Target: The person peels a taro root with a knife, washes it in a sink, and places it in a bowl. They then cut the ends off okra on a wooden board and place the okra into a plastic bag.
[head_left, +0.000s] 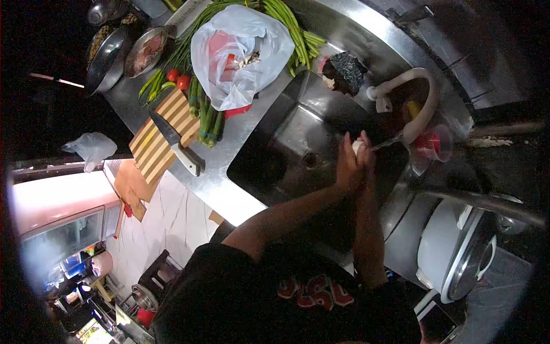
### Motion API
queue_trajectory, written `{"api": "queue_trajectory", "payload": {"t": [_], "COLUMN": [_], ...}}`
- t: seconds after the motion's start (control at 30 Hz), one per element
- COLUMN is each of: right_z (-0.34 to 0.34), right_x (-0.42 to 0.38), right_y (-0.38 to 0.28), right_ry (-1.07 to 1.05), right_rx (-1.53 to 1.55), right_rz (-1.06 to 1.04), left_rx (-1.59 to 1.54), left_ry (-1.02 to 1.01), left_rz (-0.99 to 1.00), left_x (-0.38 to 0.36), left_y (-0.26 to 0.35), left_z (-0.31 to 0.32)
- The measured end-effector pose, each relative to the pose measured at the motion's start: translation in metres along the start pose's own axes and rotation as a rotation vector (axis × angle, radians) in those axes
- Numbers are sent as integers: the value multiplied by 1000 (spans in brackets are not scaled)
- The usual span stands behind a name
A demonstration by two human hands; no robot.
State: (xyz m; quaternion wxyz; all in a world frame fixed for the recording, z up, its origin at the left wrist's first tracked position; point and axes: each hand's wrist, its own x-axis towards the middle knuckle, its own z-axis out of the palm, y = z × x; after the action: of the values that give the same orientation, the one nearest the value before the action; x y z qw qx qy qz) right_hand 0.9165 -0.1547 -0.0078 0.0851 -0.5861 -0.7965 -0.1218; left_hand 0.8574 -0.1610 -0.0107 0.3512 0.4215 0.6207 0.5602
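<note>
My left hand and my right hand are together over the dark sink, palms facing each other. Between their fingers is a small whitish piece, too small to name for sure. Water runs from the curved beige faucet beside my right hand. Below and to the left of my hands, the sink's drain shows.
Left of the sink, a knife lies on a striped cutting board. Beyond are a plastic bag, long green beans, tomatoes and okra. A white pot stands at right.
</note>
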Motion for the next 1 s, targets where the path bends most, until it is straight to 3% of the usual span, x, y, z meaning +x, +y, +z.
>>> {"api": "queue_trajectory", "payload": {"t": [0.03,0.07,0.13,0.17,0.23,0.27,0.33,0.37,0.43,0.47,0.53,0.57,0.63,0.67,0.73,0.77,0.83,1.0], "right_z": [30,29,3,-13,-27,-25,-12,-13,-16,-5,26,24,3,47,135,108,70,60], "right_x": [1,5,19,26,35,38,45,49,67,79,108,118,113,109,99,109,122,103], "right_y": [11,10,1,-4,-5,3,30,40,55,81,125,104,66,94,150,140,123,124], "right_ry": [103,103,29,-5,-67,-56,-1,-4,372,372,-413,-417,204,235,310,149,19,-45], "right_rx": [429,427,918,1160,1651,1645,1409,1409,643,673,845,869,497,375,123,286,455,584], "right_rz": [82,85,303,417,641,647,718,717,316,290,427,384,158,121,63,141,220,227], "left_rx": [-77,-78,-601,-603,-1803,-1806,-1716,-1760,-1292,-1057,-808,-648,-349,-343,-407,-406,-611,-777], "left_ry": [-49,-53,-414,-432,-472,-483,-659,-1300,-1249,-1232,-935,-868,-801,-774,-759,-745,-1004,-964], "left_rz": [-154,-154,-851,-854,-384,-392,-1128,-728,-530,-454,-686,-724,-809,-797,-1086,-1073,-398,-515], "left_x": [1,9,31,34,38,44,60,67,49,40,38,37,41,48,57,53,43,45], "left_y": [-9,-30,-68,-67,-64,-53,-23,-69,-156,-197,-108,-89,-54,-26,14,-13,-92,-69], "left_z": [2,5,18,24,31,24,5,15,54,71,26,15,1,-10,-30,-21,12,-1]}}
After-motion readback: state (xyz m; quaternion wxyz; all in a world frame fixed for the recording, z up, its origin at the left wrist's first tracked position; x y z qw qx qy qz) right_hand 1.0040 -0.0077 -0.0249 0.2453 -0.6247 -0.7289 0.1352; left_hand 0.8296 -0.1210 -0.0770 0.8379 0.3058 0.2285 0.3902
